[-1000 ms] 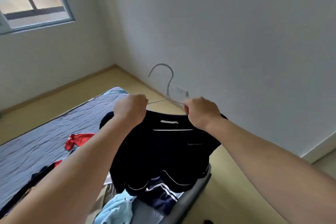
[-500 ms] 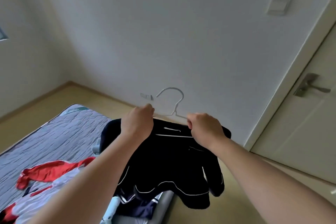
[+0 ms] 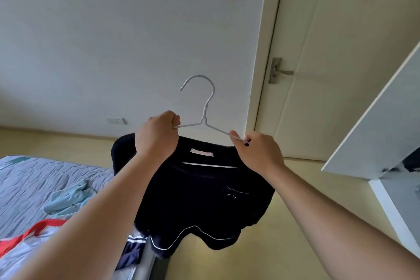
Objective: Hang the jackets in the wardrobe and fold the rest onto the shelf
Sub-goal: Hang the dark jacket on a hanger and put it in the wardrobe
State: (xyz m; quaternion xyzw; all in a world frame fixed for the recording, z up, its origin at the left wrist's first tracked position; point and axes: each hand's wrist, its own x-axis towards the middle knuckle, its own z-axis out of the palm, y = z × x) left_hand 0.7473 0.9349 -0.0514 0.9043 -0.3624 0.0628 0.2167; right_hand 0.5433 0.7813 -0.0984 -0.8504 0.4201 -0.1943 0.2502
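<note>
Head cam | view swung from bed (image 3: 34,177) toward wardrobe door (image 3: 372,125) | left hand (image 3: 156,134), right hand (image 3: 256,152) each pinch hanger (image 3: 205,107) arms | jacket (image 3: 200,200) on it; I judge carry underway.

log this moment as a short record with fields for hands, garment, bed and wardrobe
black jacket: white piping, on white wire hanger, held in the air
left hand: grips the hanger's left arm
right hand: pinches the hanger's right arm
mattress: light blue garment and red and white garment lie on it
wardrobe door: open, at right
</note>
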